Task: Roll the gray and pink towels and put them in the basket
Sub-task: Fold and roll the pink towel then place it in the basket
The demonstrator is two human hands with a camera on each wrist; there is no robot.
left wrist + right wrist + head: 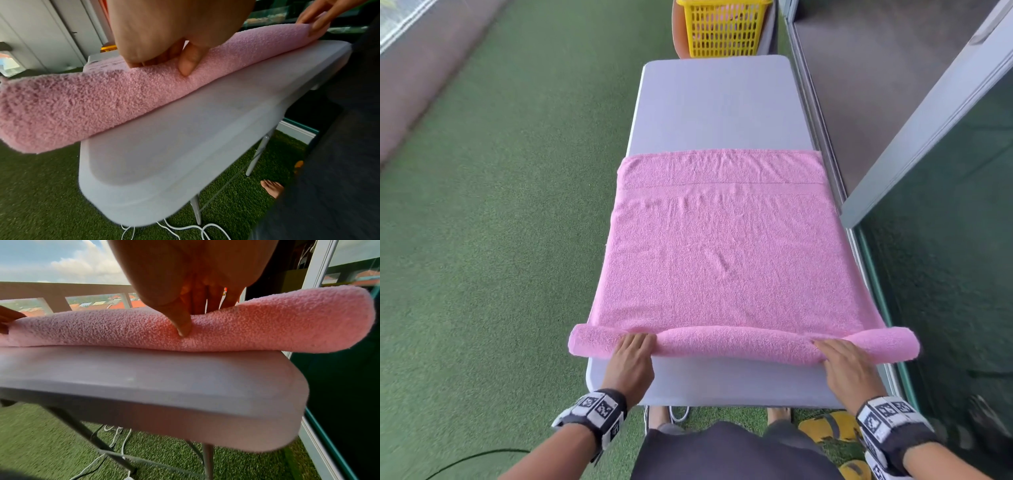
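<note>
So the pink towel [722, 253] is laid out flat along a white folding table [717, 102], and its near end is already rolled into a fat tube that sticks out past both long edges of the tabletop; the rest lies flat with a few wrinkles and a woven band near the far end.

Left hand [631, 359] sits on the roll toward its left end; fingers [638, 339] close together and curved over the top of the roll, and in the left wrist view the thumb [188, 60] digs into the near side of the terry, so it's gripping the roll between thumb and fingers.

Right hand [846, 363] does the same toward the right end; fingers side by side across the roll, thumb [183, 321] pressing a dent into the front of it in the right wrist view.

Yellow slotted plastic basket [724, 29] stands past the far end of the table, well apart from the towel; can't tell what's in it from here. Green artificial turf [500, 205] underneath, white cables [185, 227] on it under the table, and yellow sandals [828, 426] near the person's feet.
</note>
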